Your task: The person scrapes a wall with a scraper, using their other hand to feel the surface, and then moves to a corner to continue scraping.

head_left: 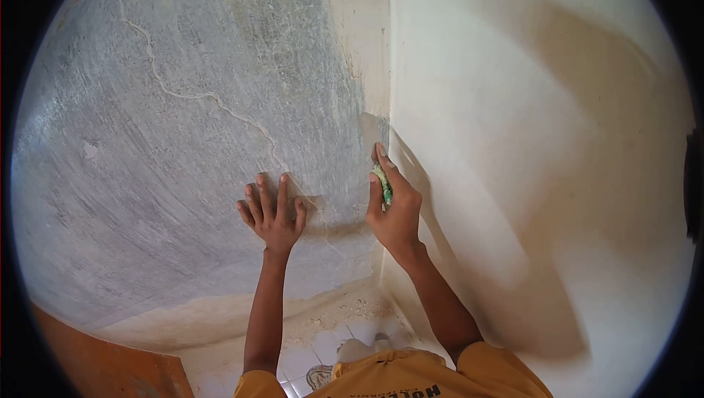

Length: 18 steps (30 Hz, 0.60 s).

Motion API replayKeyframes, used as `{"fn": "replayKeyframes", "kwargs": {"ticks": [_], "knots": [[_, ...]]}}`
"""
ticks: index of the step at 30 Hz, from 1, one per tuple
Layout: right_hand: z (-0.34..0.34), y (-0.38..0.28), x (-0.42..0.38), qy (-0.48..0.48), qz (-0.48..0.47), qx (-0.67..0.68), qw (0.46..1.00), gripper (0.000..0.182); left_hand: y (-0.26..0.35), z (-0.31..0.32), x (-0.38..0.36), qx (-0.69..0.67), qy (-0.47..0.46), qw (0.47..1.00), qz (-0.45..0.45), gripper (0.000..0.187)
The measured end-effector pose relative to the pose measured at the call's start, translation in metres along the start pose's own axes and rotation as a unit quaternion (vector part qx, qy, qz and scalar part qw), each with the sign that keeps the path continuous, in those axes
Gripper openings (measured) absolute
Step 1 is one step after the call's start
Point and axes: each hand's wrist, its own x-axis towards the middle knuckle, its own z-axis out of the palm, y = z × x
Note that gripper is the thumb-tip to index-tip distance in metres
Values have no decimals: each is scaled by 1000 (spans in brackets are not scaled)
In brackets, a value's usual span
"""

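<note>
Left hand [272, 220] spread on wall [220, 127] — right hand [397, 215] pinching green scraper [383, 184] (near corner).

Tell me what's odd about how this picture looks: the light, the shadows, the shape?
Head view: black rounded border, lens bulging the edges; broad soft shadows across the pale wall; bluish glare at the grey wall's far left; the right hand reasonably sharp.

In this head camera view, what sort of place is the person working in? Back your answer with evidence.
Probably the corner of a room indoors, with its surfaces being worked on: a patchy grey wall with a long crack, a pale wall meeting it, and a tiled floor littered with crumbs.
</note>
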Motion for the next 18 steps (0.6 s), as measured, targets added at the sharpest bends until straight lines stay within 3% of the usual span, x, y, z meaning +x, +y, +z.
{"fn": "replayKeyframes", "kwargs": {"ticks": [10, 16, 18], "knots": [[5, 17, 0, 41, -59, -18, 997, 49, 1, 1, 1, 1, 6, 1000, 0, 52], [1, 10, -5, 21, -8, -9, 1000, 51, -1, 2, 0, 7, 14, 1000, 6, 51], [4, 17, 1, 36, -50, -27, 998, 53, 0, 2, -1, 5, 12, 1000, 2, 51]]}}
